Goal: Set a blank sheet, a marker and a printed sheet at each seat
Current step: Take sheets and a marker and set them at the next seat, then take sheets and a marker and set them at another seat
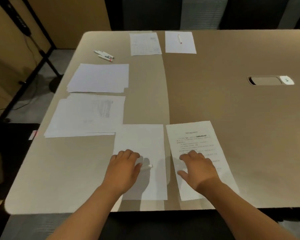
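The left hand (124,168) is curling round a marker (148,166) over the near blank sheet (145,141); the right hand (197,168) is pressing flat on the printed sheet (191,135) beside it. Far set (179,42) is lying complete (spare markers (104,55) are waiting beyond).

A meeting room: a long conference table (215,101) with an inset cable port (270,80).

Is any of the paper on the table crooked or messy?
Yes, a little. The printed sheet under the right hand lies tilted, while the blank sheet beside it sits straight. The printed stack at the left is fanned out, its edges not lined up. Nothing looks torn or spilled.
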Action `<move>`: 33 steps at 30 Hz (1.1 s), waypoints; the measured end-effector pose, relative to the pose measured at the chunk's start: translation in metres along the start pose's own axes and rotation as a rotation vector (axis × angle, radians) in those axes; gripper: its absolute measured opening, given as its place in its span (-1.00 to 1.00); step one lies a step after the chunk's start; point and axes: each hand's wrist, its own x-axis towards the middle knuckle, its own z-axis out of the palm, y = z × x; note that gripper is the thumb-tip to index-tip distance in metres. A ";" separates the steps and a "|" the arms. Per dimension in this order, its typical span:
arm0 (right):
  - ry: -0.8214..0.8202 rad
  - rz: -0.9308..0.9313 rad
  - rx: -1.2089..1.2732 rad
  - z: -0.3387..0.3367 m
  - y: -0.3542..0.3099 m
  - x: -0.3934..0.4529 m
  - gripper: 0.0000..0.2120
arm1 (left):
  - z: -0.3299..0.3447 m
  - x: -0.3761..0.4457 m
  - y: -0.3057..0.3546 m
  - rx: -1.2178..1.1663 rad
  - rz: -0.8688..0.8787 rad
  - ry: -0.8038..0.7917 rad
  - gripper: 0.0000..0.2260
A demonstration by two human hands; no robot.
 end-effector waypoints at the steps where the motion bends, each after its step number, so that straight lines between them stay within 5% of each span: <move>1: 0.033 -0.055 0.011 -0.007 -0.012 0.000 -0.67 | -0.015 -0.006 -0.003 -0.017 -0.013 -0.004 -0.86; 11: 0.015 -0.414 0.014 -0.024 -0.178 -0.030 -0.69 | -0.116 -0.111 -0.075 -0.111 -0.291 0.131 -0.85; 22: 0.073 -0.347 -0.012 -0.006 -0.372 -0.026 -0.68 | -0.172 -0.198 -0.261 -0.234 -0.377 0.120 -0.88; 33: 0.125 -0.165 0.055 -0.013 -0.462 0.044 -0.68 | -0.203 -0.139 -0.364 -0.297 -0.231 0.072 -0.87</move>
